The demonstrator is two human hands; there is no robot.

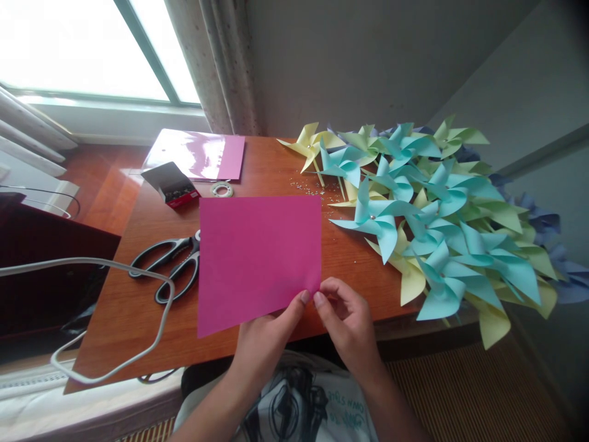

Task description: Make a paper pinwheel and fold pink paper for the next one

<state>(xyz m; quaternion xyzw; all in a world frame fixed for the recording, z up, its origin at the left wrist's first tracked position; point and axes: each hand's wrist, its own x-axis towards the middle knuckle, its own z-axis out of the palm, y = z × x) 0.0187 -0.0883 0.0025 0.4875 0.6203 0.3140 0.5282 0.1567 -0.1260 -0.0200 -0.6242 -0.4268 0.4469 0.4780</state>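
From the head camera I see my left hand (267, 334) and right hand (347, 319) pinching the near right corner of a magenta paper sheet (257, 258) over the wooden table (138, 319). Black scissors (172, 264) lie just left; paper pinwheels (427, 227) are piled right. The small box (171, 184) has lettering too small to read.

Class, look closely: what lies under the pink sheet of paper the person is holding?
Under the pink sheet the wooden table shows around it, and the scissors slip beneath its left edge; their blade tips are covered.
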